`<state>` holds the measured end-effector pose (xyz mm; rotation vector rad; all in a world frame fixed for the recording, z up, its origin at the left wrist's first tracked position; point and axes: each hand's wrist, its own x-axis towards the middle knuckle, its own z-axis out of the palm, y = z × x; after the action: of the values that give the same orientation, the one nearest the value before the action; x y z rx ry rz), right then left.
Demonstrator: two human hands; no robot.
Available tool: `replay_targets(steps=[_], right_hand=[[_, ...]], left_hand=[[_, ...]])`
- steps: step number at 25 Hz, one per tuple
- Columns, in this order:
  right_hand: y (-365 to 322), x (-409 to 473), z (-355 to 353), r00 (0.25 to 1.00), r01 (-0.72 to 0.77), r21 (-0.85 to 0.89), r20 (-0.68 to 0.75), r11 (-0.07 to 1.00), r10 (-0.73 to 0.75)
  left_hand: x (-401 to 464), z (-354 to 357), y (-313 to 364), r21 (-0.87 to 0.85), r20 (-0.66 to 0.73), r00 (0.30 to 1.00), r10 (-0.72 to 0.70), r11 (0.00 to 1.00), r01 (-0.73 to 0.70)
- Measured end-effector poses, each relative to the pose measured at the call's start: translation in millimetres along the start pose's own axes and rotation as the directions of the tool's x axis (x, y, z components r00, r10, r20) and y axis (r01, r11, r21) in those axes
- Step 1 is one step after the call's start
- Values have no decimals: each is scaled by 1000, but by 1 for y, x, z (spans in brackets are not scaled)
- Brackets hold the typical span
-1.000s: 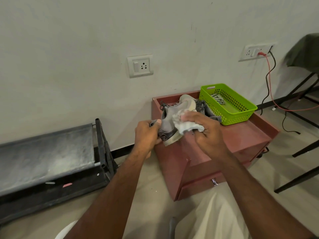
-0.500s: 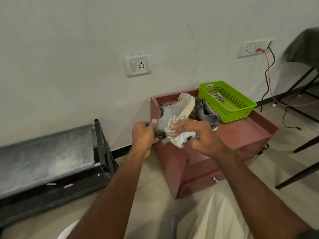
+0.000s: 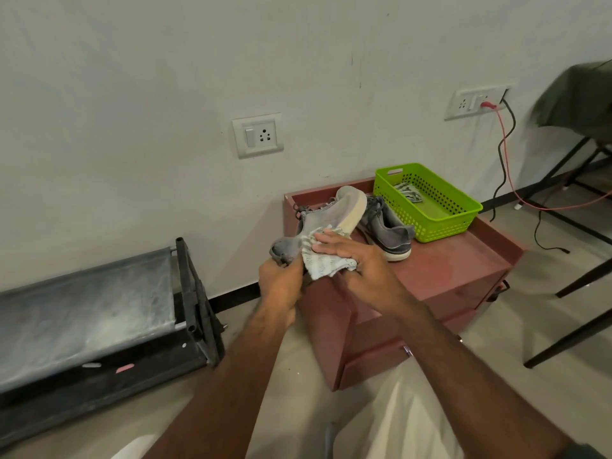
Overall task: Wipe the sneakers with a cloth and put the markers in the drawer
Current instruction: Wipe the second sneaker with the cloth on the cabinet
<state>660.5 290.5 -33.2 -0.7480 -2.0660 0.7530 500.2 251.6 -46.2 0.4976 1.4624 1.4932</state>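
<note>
My left hand [image 3: 280, 284] grips one end of a grey sneaker [image 3: 326, 218], held tilted on its side with its pale sole facing right. Pressed flat on the sneaker's side is a white cloth [image 3: 323, 261], under the fingers of my right hand [image 3: 356, 265]. The second grey sneaker [image 3: 389, 231] stands upright on top of the red drawer cabinet [image 3: 457, 263]. A green basket [image 3: 430, 202] at the cabinet's back holds small white and dark objects [image 3: 409, 191], too small to name. The cabinet's lower drawer [image 3: 371, 366] is shut.
A black low rack [image 3: 99, 313] with a dusty grey top stands on the floor to the left. Wall sockets and hanging red and black cables [image 3: 506, 154] are at the right, beside dark table legs [image 3: 576, 286]. My light trousers fill the bottom.
The cloth and my right hand have slid along the sneaker's side, toward the end my left hand grips. The second sneaker has come into full view behind my right hand.
</note>
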Motion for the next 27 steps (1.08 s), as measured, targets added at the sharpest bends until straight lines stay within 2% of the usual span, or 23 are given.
replay_targets(steps=[2,5,6,8,10,11,12,14,15,16,17,19,20,21,23,25,27], right_hand=[[1,-3,-4,1000,-2,-50,8,999,2],[3,-1,-26,957,-265,-80,-142,961,252],[2,-3,-32,945,-290,-84,-180,953,272],[-4,-7,-30,978,-149,-77,-159,986,135],[-12,-11,-16,996,85,-135,26,987,-82],[-9,-10,-9,987,141,-177,104,974,-124],[-1,-5,-6,988,131,-200,107,971,-111],[11,7,-14,995,-82,-177,-77,981,69],[12,8,-22,974,-177,-171,-172,969,148],[12,6,-24,962,-201,-171,-221,965,161],[8,4,-23,974,-144,-174,-199,974,109],[-6,-4,-12,997,76,-207,21,975,-73],[-6,-8,-6,986,134,-211,123,968,-109],[-6,-5,-7,987,123,-216,128,968,-97],[6,2,-19,997,-14,-207,-73,978,-1],[15,-2,-30,962,-148,-159,-253,976,104],[18,-6,-33,946,-169,-137,-301,976,121]], left_hand=[[5,3,0,-3,-24,1000,16,1000,-16],[9,1,3,-27,-64,998,3,1000,-5],[10,0,3,-35,-65,998,-9,999,7],[11,-2,5,-28,-54,998,-27,999,26],[12,-5,9,-8,-31,999,-29,1000,29],[13,-6,11,8,-21,999,-29,1000,29],[14,-6,13,25,-13,999,-30,999,30],[11,-7,13,36,-13,1000,-25,999,25],[9,-7,14,29,-8,1000,-26,999,26],[9,-7,14,27,0,1000,-27,999,27],[10,-7,14,32,2,1000,-29,999,29],[14,-9,16,63,-1,1000,-15,998,15],[15,-10,17,91,7,1000,-4,996,4],[16,-11,19,112,16,1000,8,994,-10],[14,-14,22,159,41,998,56,985,-62],[13,-19,26,223,90,989,119,965,-136],[16,-27,29,282,98,968,231,926,-250]])
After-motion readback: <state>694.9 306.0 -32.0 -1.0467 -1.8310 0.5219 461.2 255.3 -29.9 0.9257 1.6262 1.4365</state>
